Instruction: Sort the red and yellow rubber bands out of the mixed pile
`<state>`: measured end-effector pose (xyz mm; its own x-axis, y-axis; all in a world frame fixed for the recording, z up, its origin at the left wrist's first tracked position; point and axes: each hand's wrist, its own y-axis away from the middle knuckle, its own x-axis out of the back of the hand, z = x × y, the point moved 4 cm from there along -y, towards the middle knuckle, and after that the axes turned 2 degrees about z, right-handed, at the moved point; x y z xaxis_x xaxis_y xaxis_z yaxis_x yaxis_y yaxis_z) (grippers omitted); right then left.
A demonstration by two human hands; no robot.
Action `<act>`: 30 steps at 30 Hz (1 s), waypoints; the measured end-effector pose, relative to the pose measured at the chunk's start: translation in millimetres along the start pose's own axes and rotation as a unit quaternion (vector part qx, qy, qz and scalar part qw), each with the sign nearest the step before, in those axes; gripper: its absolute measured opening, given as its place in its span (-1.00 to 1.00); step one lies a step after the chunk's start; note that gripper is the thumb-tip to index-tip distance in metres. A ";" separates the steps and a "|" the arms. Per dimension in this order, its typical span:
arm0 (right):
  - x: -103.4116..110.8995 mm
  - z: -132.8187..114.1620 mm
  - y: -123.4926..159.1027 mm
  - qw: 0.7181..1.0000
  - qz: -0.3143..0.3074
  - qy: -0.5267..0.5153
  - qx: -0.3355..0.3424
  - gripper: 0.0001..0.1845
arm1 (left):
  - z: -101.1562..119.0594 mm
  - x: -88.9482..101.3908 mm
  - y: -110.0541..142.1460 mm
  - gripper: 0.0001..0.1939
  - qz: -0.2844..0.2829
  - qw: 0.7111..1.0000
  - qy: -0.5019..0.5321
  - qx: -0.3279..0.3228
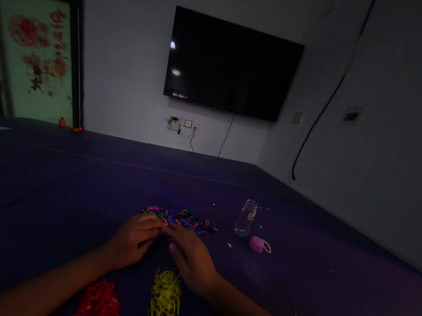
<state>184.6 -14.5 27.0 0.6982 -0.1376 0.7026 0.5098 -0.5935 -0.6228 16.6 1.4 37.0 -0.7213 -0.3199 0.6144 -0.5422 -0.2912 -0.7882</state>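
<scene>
A loose pile of small mixed-colour elastic bands (pixel 186 221), pink, blue, black and yellow, lies on the purple surface. At its near edge my left hand (pixel 137 237) has its fingers bent and pressed together; whatever is between them is too dark and small to make out. My right hand (pixel 193 260) touches the near side of the pile with fingers stretched forward and thumb apart, its fingertips close to those of the left. Nearer to me lie a heap of yellow bands (pixel 164 300), between my forearms, and a heap of red bands (pixel 99 305) beside my left forearm.
To the right stand a clear bottle (pixel 245 219), uncapped, and a pink lid with a loop (pixel 257 244). Small white scraps (pixel 229 245) dot the purple surface (pixel 52 198). A dark television (pixel 231 67) hangs on the far wall; a black cable (pixel 326 106) dangles at right.
</scene>
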 end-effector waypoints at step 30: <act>4.5 -8.9 -3.1 0.998 -0.011 -0.057 0.037 -0.62 | 4.4 -2.0 3.8 -0.64 -0.039 0.998 -0.005 -0.049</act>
<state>181.6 -20.3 35.1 0.7367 -0.0311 0.6756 0.5589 -0.5344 -0.6341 17.9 -3.0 33.0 -0.6713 -0.3090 0.6737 -0.6360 -0.2266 -0.7377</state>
